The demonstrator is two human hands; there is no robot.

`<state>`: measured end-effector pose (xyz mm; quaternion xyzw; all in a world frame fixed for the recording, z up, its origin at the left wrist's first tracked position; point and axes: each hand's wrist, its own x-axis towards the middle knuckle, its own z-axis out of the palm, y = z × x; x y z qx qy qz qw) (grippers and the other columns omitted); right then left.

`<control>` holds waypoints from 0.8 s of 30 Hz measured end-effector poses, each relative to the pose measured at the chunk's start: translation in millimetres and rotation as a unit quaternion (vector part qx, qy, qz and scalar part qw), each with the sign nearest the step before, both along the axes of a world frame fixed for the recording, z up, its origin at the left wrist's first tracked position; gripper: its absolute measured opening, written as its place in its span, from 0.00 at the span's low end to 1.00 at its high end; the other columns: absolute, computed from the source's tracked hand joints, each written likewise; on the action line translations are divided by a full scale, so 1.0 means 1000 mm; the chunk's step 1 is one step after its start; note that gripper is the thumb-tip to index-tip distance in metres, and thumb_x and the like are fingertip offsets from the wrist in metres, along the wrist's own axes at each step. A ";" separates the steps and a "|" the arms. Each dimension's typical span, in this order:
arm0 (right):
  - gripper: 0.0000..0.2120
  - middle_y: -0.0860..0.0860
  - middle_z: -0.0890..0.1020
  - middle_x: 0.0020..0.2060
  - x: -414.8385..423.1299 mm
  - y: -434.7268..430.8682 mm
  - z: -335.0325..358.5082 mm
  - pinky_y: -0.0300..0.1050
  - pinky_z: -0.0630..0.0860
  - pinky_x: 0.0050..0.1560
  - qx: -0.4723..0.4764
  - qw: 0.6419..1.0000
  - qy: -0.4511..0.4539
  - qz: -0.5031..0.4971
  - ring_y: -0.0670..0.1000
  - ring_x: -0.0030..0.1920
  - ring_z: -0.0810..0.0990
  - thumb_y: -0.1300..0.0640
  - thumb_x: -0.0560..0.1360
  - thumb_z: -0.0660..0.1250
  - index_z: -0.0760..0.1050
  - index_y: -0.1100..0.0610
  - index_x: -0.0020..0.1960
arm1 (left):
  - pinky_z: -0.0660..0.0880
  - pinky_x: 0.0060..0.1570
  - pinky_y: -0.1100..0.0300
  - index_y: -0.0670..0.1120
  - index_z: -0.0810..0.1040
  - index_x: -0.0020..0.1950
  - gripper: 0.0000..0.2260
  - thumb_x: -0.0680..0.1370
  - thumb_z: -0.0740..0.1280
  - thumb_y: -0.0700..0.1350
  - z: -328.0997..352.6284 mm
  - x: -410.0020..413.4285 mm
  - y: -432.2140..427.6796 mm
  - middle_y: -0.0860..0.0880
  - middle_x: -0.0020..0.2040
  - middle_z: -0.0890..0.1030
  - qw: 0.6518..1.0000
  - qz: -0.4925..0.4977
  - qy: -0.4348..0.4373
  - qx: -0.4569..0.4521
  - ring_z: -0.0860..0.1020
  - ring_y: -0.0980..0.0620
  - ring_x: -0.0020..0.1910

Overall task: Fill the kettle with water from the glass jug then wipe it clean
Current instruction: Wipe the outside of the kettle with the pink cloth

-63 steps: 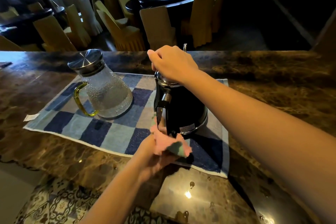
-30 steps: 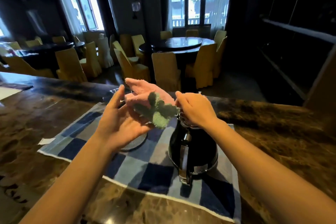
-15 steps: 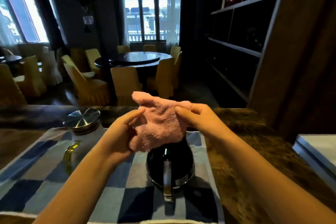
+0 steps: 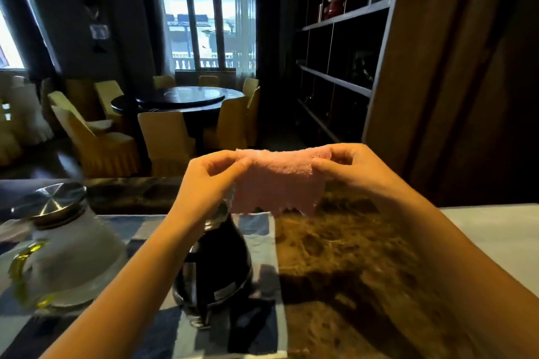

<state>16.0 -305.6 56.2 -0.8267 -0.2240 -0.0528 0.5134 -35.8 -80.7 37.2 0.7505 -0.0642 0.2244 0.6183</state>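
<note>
Holding a pink cloth [image 4: 277, 183] stretched out between two hands, above a black kettle [image 4: 218, 265] on a brown marble tabletop [image 4: 350, 271].

The left hand [image 4: 210, 181] and right hand [image 4: 347, 166] each pinch a top corner of the cloth, fingers [image 4: 227, 167] curled and closed on the fabric. The cloth's long axis runs left to right, and its lower edge hangs free just above the kettle's top. The kettle stands upright on a blue checked mat [image 4: 262, 242], below and partly behind the left wrist, handle facing the person; its spout is hidden. To its left on the same mat, apart from it, a blurred glass jug [image 4: 67, 259] stands upright with a metal lid [image 4: 49, 201] on and a yellow handle turned to the left.
</note>
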 end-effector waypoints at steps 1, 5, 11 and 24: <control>0.05 0.48 0.84 0.41 0.003 -0.009 -0.002 0.41 0.78 0.47 -0.008 1.000 -0.010 -0.011 0.45 0.42 0.82 0.53 0.75 0.69 0.82 0.48 0.50 | 0.78 0.51 0.57 0.49 0.84 0.48 0.05 0.75 0.69 0.43 -0.002 0.003 -0.009 0.49 0.48 0.85 1.000 0.008 -0.006 0.008 0.82 0.55 0.49; 0.04 0.44 0.81 0.41 0.015 -0.045 -0.021 0.32 0.73 0.44 0.018 0.998 -0.036 -0.054 0.38 0.41 0.80 0.54 0.74 0.70 0.80 0.50 0.40 | 0.74 0.60 0.54 0.52 0.83 0.44 0.03 0.72 0.72 0.45 -0.022 0.017 -0.040 0.53 0.61 0.75 0.994 0.055 -0.022 0.087 0.74 0.55 0.61; 0.05 0.50 0.83 0.43 0.016 -0.087 -0.054 0.37 0.77 0.45 0.031 0.999 0.041 0.007 0.46 0.45 0.82 0.57 0.75 0.69 0.81 0.58 0.46 | 0.79 0.43 0.64 0.48 0.84 0.43 0.04 0.73 0.71 0.41 -0.046 0.008 -0.079 0.51 0.41 0.86 0.999 -0.021 -0.008 0.049 0.83 0.57 0.42; 0.11 0.48 0.77 0.53 0.027 -0.119 -0.209 0.43 0.76 0.50 -0.292 0.953 0.060 -0.058 0.47 0.53 0.75 0.50 0.75 0.67 0.74 0.51 0.56 | 0.74 0.52 0.56 0.49 0.73 0.57 0.13 0.75 0.66 0.52 -0.181 0.004 -0.107 0.50 0.54 0.79 0.913 0.055 0.225 0.335 0.78 0.51 0.54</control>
